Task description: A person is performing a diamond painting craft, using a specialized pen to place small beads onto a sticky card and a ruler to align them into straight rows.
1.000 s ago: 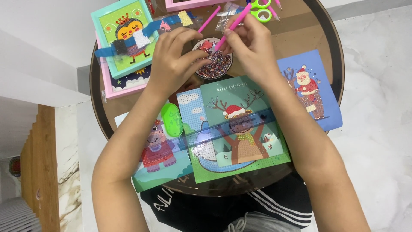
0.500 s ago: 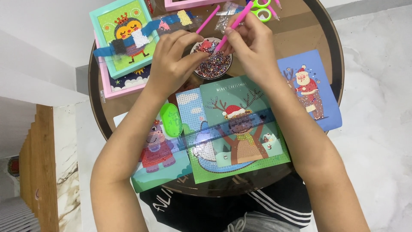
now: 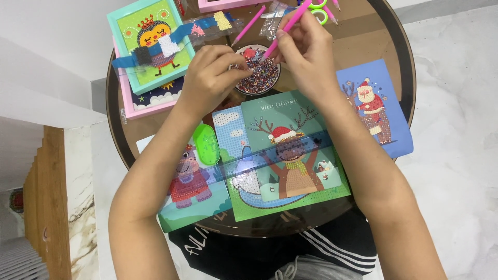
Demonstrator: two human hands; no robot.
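Observation:
My right hand grips a pink pen-like stylus, its tip pointing down into a small round dish of mixed coloured beads. My left hand rests at the dish's left rim, fingers curled and touching the beads. Below both hands lies a green reindeer picture card with a translucent blue ruler across it. A pig picture card sits under my left forearm.
The round brown table also bears a blue Santa card, a teal-framed picture on a pink frame, a green oval tray, a second pink stylus, small plastic bags and green scissors handles at the far edge.
Both hands stay over the bead dish; my left fingers have shifted slightly at the rim and the stylus tip dips into the beads.

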